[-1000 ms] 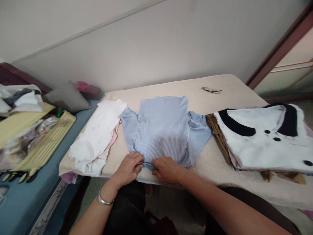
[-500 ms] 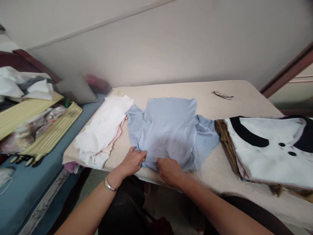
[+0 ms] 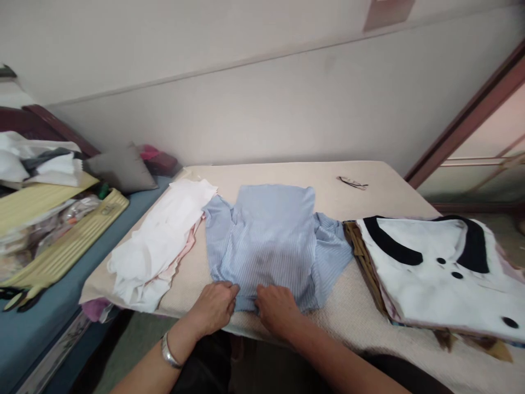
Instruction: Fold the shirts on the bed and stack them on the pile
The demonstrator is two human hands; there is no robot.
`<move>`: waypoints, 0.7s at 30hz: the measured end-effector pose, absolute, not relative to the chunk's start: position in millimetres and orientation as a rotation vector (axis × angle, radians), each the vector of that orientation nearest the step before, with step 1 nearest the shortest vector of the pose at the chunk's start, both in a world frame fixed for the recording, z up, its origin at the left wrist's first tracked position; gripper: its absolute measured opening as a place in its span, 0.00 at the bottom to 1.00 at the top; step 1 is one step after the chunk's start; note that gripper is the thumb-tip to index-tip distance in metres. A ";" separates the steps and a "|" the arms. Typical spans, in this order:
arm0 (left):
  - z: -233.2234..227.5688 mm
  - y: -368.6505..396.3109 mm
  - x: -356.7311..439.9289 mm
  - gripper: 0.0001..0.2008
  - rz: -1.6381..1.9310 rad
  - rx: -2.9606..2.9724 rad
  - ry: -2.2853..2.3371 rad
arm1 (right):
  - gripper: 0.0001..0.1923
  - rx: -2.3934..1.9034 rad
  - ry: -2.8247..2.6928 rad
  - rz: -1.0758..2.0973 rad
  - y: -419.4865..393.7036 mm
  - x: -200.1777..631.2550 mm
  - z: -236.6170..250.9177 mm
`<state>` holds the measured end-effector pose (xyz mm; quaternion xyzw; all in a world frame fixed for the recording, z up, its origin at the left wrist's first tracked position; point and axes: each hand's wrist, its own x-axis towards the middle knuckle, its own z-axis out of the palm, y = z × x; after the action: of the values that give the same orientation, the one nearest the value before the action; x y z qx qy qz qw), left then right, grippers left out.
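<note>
A light blue striped shirt [image 3: 270,246] lies spread on the cream-covered table [image 3: 254,172], its sleeves out to both sides and a grey shadow over its middle. At the shirt's near edge, my left hand [image 3: 219,303] has its fingers curled on the fabric by the left corner; a silver bangle is on that wrist. My right hand [image 3: 276,306] pinches the same edge a little further right. Between the two hands a short stretch of hem shows. Fingertips of both hands are partly hidden by the knuckles.
White and pink garments [image 3: 164,241] are heaped left of the shirt. On the right is a folded stack topped by a white garment with a black collar [image 3: 443,290]. Glasses [image 3: 353,183] rest near the back. An open yellow suitcase [image 3: 94,230] with things inside lies on a blue bed [image 3: 53,312].
The camera has tilted up and turned slightly right, so the table sits lower in view. Both hands stay at the shirt's near edge, and the shirt lies much the same.
</note>
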<state>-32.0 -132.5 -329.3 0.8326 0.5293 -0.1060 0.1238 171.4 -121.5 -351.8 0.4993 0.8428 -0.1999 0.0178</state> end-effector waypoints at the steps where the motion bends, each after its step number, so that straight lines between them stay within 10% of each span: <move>1: -330.9 -131.8 -32.3 0.06 -0.331 2.404 1.565 | 0.12 1.556 2.617 -0.631 -121.1 171.8 -350.8; 10: -315.2 -79.5 -19.0 0.11 -0.058 2.315 1.860 | 0.13 1.587 2.608 -0.675 -117.2 172.4 -346.5; 21: -329.8 188.0 6.9 0.13 0.273 1.959 2.328 | 0.08 1.516 3.006 -0.320 -107.0 179.7 -404.5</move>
<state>6.9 188.0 -329.8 0.6407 0.7614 0.0893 0.0431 179.7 -107.0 -404.5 0.4451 0.8824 -0.0939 -0.1200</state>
